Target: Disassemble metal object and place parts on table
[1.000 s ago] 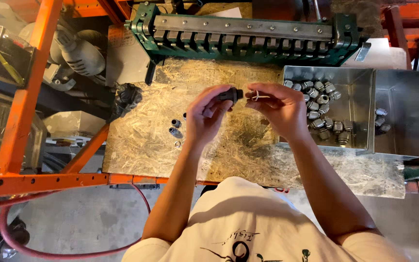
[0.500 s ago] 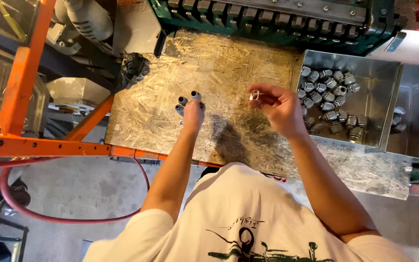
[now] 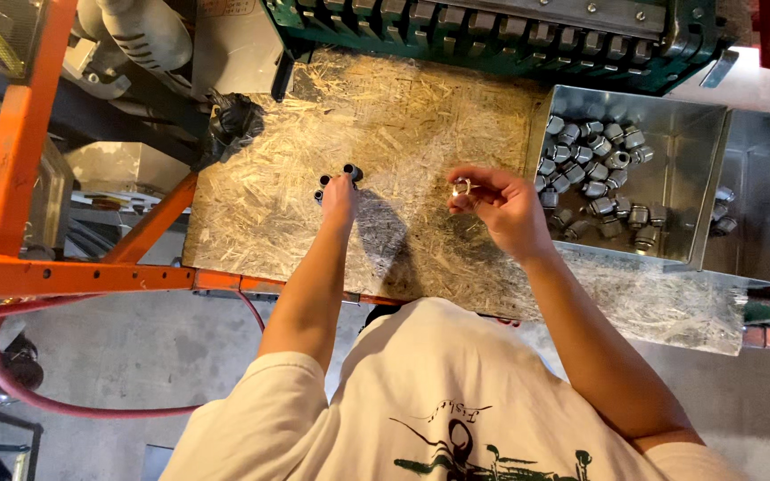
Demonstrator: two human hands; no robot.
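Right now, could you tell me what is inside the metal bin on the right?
The metal bin holds a loose pile of small metal fittings; whatever lies beneath the pile is covered.

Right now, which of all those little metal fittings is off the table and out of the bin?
The small shiny fitting pinched in the right hand, held above the board. The others lie heaped in the steel bin or as dark pieces at the left hand.

left hand (image 3: 339,198) on board (image 3: 403,116), touching small cylinder group (image 3: 336,178) at left centre. right hand (image 3: 501,205) right of it, pinching small fitting (image 3: 462,187) above board. metal bin (image 3: 697,142) at right, loose fittings (image 3: 594,169) inside. machine (image 3: 492,31) behind board. frame (image 3: 24,160) at left.
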